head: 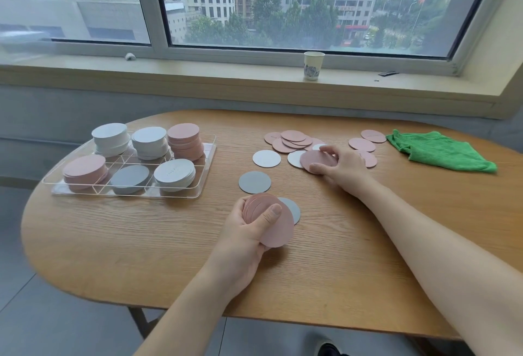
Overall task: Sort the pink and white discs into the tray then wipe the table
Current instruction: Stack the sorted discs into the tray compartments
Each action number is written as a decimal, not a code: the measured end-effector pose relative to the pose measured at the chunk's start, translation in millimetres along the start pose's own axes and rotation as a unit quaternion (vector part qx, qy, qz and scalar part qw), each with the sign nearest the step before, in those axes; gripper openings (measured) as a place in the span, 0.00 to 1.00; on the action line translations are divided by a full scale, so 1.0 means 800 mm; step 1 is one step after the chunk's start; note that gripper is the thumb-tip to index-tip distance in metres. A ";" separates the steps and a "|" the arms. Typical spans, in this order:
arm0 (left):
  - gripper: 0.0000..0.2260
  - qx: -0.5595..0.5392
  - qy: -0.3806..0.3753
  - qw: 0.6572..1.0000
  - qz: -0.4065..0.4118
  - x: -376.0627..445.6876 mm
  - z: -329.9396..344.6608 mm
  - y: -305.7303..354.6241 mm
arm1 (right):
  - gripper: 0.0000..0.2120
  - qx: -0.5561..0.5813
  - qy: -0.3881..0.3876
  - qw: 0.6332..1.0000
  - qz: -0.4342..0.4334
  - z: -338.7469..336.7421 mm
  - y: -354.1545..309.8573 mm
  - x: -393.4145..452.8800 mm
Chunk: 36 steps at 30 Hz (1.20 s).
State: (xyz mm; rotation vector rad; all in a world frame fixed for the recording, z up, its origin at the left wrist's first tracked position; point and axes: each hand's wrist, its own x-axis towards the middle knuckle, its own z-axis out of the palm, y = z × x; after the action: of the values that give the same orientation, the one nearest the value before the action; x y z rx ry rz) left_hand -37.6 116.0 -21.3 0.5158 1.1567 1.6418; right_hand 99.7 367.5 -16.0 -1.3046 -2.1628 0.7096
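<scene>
1. No text, number or brand can be read anywhere in the view.
2. The paper cup (313, 65) on the windowsill, at about 1 o'clock, carries a grey-blue printed pattern; no words can be made out in it.
3. Faint small marks show on the top white disc (175, 171) of the stack in the tray's near right compartment, at about 10 o'clock; they are too small to read.
4. A far pink disc (373, 136) on the tabletop, at about 2 o'clock, bears a similar faint mark, also illegible.
5. Red shop signs (352, 27) on a low building outside the window are blurred beyond reading.
</scene>
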 end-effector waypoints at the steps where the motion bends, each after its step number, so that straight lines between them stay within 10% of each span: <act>1: 0.26 0.001 0.000 1.000 0.000 -0.001 0.000 0.000 | 0.30 0.020 0.010 1.000 -0.005 -0.001 0.000 -0.002; 13: 0.24 -0.035 0.015 0.999 0.013 -0.006 0.002 0.003 | 0.18 0.236 0.054 0.969 -0.055 -0.006 -0.008 -0.061; 20: 0.25 -0.074 0.038 0.996 0.032 -0.009 0.000 0.002 | 0.23 0.389 -0.053 0.918 -0.047 0.003 -0.052 -0.140; 32: 0.12 -0.149 0.023 0.988 0.027 -0.018 -0.005 0.002 | 0.16 0.370 -0.058 0.925 -0.064 0.047 -0.098 -0.186; 36: 0.21 -0.135 0.008 0.990 0.038 -0.024 -0.004 0.005 | 0.17 0.361 -0.061 0.928 -0.067 0.057 -0.107 -0.194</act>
State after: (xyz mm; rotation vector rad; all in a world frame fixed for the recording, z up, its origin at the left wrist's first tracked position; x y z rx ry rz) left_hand -34.0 97.1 -15.5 0.3777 0.9162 1.8362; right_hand 78.4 186.0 -16.8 -0.7265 -1.7700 1.3836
